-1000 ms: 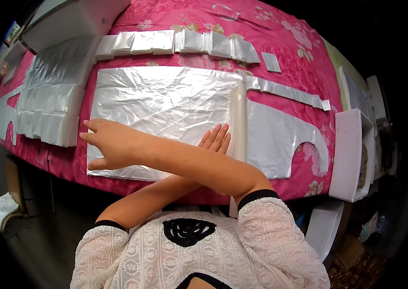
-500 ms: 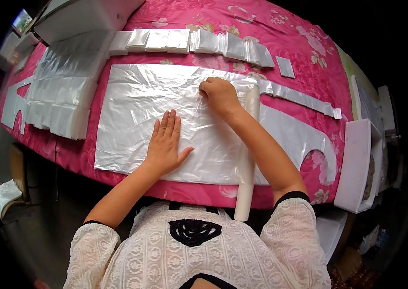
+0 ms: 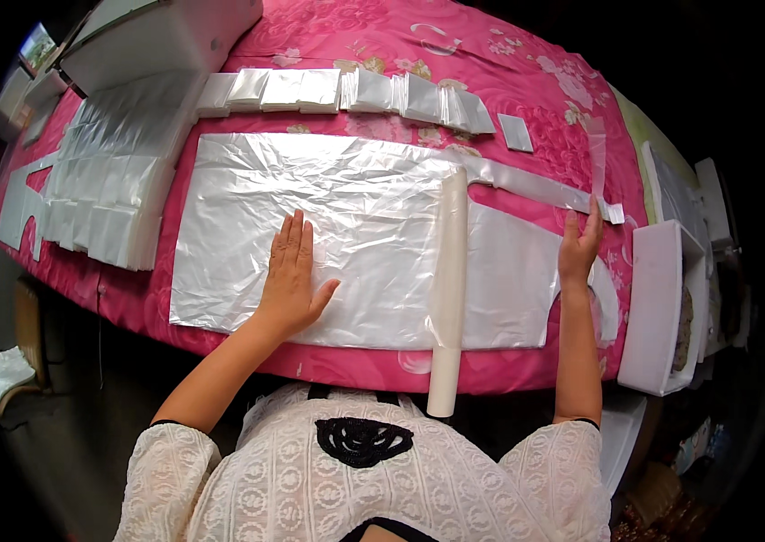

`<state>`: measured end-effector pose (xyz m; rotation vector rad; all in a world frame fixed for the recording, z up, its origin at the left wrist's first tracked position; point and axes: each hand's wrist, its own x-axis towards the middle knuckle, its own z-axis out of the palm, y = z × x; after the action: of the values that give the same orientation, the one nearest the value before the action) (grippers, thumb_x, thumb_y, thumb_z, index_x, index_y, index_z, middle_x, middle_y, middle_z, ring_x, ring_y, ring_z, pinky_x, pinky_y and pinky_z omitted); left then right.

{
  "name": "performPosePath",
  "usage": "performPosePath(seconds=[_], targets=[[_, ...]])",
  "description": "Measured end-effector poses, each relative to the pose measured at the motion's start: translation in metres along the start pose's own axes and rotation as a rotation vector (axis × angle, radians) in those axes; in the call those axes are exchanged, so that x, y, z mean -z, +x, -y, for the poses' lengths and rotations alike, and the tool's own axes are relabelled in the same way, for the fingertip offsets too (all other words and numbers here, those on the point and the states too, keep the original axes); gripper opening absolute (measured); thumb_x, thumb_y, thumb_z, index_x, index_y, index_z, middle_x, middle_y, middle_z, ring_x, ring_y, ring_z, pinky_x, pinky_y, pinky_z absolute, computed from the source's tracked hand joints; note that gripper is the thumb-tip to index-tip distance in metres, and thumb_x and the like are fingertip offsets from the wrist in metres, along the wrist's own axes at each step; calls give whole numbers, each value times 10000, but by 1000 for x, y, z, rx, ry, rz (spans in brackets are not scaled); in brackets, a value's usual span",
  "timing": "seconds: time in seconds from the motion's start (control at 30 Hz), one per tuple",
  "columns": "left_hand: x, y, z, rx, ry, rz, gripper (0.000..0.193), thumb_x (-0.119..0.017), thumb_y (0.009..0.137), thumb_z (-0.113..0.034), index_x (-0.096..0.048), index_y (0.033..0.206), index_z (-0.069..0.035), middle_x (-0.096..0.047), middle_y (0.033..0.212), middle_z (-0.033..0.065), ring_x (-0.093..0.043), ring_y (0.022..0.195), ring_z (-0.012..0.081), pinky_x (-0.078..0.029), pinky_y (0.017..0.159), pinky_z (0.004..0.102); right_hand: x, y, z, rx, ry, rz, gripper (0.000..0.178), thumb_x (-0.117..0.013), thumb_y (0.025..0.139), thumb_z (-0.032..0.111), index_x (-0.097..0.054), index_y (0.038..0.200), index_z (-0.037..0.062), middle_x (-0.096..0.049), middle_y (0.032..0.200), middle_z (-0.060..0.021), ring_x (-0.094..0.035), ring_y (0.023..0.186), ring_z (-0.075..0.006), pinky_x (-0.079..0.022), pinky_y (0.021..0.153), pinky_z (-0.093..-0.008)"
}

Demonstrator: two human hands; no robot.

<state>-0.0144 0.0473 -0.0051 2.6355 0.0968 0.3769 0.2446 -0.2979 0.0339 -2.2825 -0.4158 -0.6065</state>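
Note:
A thin, shiny plastic apron (image 3: 355, 244), white and see-through, lies spread on a pink bedspread, its cut-out end and straps to the right. My left hand (image 3: 290, 280) rests flat on its middle, fingers stretched out. My right hand (image 3: 581, 244) is over the far right end, thumb and fingers apart, fingertips by the tip of the long strap (image 3: 536, 187). A narrow clear film strip (image 3: 597, 154) stands up just beyond those fingertips. Across the apron lies a long cream-coloured tube (image 3: 448, 289), its near end jutting past the bed edge.
Beyond the apron runs a row of folded plastic packets (image 3: 319, 90), with one packet (image 3: 515, 133) lying apart. Stacked packets (image 3: 102, 199) cover the left side beneath a white box (image 3: 152, 41). At right stands a white foam box (image 3: 658, 307); a stool (image 3: 16, 366) is lower left.
My right hand has moved from the apron's far middle to the strap end at right. The film strip now stands up there. My left hand stays flat on the apron.

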Motion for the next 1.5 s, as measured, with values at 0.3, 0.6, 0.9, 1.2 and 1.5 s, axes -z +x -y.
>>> performPosePath(seconds=[0.3,0.6,0.9,1.2,1.5], targets=[[34,-24,13,-3,-71,-78,730,-542,854,-219,-136,1412,18,-127,1474,221,-104,1370,376,-130,1099,449,-7,-95,93,683,46,913,648,-393,887,502,-401,1333,32,-317,1426,-156,-241,1345,-331,-204,1088,-420],[60,-66,29,58,-91,-128,675,-501,887,-243,-157,1408,15,-161,1464,226,-153,1357,384,-152,1093,450,-77,-131,268,702,853,1561,442,-525,872,289,-505,1251,63,-520,1250,-155,-395,1252,-290,-312,1030,-388],[95,-134,23,260,-322,-51,636,-497,888,-255,-222,1382,35,-220,1445,228,-232,1336,361,-195,1083,409,-133,-91,221,1073,162,904,538,-517,862,375,-421,1329,125,-373,1396,-98,-288,1319,-286,-234,1073,-433],[91,-160,3,655,-593,-105,597,-634,803,-167,-337,1275,46,-443,1189,211,-510,1032,328,-410,910,391,-222,-126,345,1157,274,1058,441,-495,859,361,-556,1194,80,-518,1268,-71,-352,1282,-266,-194,1093,-453],[84,-174,26,959,-1151,-150,565,-741,710,-114,-470,1191,7,-579,1016,68,-570,885,126,-474,768,277,-243,-180,381,119,603,584,713,-541,764,135,-212,1373,-35,-237,1397,-268,-184,1338,-370,-150,1097,-420]])
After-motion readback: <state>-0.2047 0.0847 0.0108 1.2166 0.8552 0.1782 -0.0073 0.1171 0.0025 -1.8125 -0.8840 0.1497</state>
